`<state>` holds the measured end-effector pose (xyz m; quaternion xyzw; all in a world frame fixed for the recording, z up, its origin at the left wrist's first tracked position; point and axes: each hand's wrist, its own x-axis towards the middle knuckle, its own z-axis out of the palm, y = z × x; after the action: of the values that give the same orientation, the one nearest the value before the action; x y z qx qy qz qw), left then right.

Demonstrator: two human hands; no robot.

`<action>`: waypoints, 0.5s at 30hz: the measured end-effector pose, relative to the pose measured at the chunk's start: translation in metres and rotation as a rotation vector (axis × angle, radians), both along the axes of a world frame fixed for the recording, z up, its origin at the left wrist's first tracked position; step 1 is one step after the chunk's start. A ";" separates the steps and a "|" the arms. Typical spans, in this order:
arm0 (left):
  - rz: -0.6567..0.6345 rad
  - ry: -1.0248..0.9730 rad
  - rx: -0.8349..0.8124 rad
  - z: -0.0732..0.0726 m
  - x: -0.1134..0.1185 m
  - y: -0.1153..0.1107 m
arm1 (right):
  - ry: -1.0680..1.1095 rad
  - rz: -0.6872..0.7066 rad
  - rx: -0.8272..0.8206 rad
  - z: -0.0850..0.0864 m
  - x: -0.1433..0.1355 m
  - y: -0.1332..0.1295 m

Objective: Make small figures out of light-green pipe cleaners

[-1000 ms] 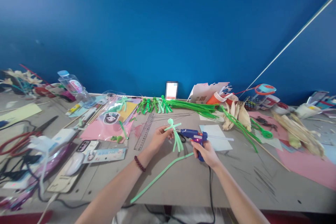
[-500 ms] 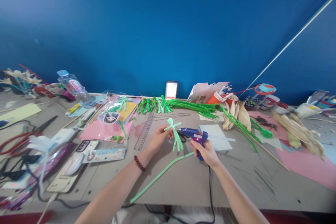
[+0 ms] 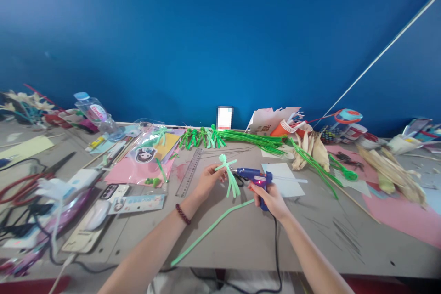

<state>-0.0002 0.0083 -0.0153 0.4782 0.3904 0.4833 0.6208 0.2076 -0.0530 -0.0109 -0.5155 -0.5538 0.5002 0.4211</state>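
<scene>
Between the fingers of my left hand (image 3: 211,183) is a light green pipe-cleaner figure (image 3: 231,184) with a round head, two arms and several hanging strands. My right hand (image 3: 270,200) is wrapped round the handle of a blue glue gun (image 3: 253,174), which has a small red light on. The gun's nozzle points left and meets the figure's body or lies right beside it; exact contact is too small to tell. A clear glue stick (image 3: 292,180) sticks out of the gun's back. One light green pipe cleaner (image 3: 210,229) lies on the table in front of my hands.
Several green figures (image 3: 203,138) and a bundle of green pipe cleaners (image 3: 255,140) lie along the wall. A ruler (image 3: 189,172) is left of centre. Scissors (image 3: 37,177), a bottle (image 3: 98,115) and a phone (image 3: 93,220) are at left; dried husks (image 3: 396,174) at right. The gun's cord (image 3: 276,252) crosses the front edge.
</scene>
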 end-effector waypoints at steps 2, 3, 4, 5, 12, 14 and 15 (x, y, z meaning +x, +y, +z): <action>-0.002 -0.003 0.006 0.001 0.000 0.000 | -0.022 -0.005 0.003 0.000 0.000 0.000; -0.002 -0.005 0.008 0.002 -0.001 -0.001 | -0.033 -0.012 0.004 0.000 0.000 0.001; -0.002 -0.008 0.007 0.002 -0.001 -0.001 | -0.045 -0.024 0.004 0.000 0.000 0.001; -0.002 -0.013 0.005 0.002 -0.001 -0.001 | -0.056 -0.037 0.002 0.000 0.000 0.002; -0.038 -0.127 -0.039 -0.005 -0.004 0.002 | -0.024 -0.173 -0.051 0.004 0.002 0.005; -0.062 -0.206 -0.092 -0.007 -0.005 0.003 | 0.077 -0.212 -0.117 0.007 0.005 0.006; -0.074 -0.254 -0.129 -0.008 -0.006 0.004 | 0.134 -0.229 -0.151 0.009 0.007 0.006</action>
<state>-0.0059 0.0123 -0.0232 0.3864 0.3211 0.4905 0.7120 0.2150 -0.0474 -0.0024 -0.5709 -0.4228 0.5227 0.4714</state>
